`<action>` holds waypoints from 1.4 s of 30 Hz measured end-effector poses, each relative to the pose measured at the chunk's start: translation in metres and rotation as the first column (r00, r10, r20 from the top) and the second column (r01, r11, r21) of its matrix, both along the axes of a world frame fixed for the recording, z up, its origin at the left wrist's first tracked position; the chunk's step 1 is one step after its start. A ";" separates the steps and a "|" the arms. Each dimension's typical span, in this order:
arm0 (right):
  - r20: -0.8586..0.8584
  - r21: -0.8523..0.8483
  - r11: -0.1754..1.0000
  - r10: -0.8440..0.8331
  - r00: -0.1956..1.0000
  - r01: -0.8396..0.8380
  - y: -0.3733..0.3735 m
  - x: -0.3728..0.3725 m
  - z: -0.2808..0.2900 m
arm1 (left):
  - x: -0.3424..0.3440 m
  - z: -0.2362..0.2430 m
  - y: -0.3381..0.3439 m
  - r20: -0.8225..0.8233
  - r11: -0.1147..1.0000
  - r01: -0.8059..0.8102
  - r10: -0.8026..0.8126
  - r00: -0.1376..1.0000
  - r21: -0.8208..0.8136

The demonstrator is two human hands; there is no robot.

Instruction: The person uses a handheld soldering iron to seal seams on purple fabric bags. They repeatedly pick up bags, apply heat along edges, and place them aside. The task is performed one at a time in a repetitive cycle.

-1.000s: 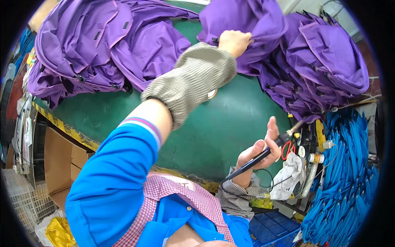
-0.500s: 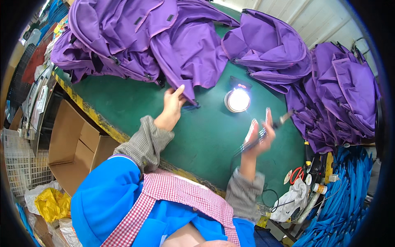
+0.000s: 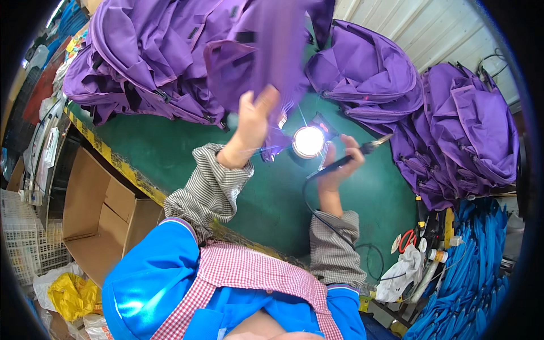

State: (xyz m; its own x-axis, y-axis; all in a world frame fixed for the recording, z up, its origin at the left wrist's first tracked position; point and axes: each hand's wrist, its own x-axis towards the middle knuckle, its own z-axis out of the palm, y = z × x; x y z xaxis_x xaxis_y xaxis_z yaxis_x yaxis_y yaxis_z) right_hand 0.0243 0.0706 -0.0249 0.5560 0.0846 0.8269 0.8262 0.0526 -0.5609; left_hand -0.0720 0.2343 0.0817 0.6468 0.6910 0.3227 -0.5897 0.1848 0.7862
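Note:
My left hand grips a motion-blurred piece of purple fabric raised over the green table. My right hand holds a pen-like tool with a dark handle, metal tip and cord, pointing toward the upper right. Between my hands a bright round light glows on the table, with a small dark flap behind it. Piles of purple bags lie along the back, and another heap sits at the right.
A cardboard box and white crate stand at left, beside a yellow bag. At right are red scissors, a white cloth and hanging blue strips. A ribbed wall rises behind.
My left hand has come back from the far side, then lifted purple fabric upward, blurring it. My right hand with the tool has moved up and left, nearer the light, which is now uncovered.

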 end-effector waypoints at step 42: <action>0.251 -0.173 0.957 -0.186 0.950 0.233 -0.083 -0.109 0.058 | 0.001 -0.076 -0.061 -0.364 0.923 0.379 -0.330 0.871 0.071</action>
State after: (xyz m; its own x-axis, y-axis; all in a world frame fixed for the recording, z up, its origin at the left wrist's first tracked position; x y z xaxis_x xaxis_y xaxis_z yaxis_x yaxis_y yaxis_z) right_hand -0.0849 -0.0124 0.0332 0.3757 0.1615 0.9125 0.9139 -0.2276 -0.3360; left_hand -0.0714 0.1735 0.0055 0.9260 0.3600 0.1137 -0.1984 0.2081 0.9578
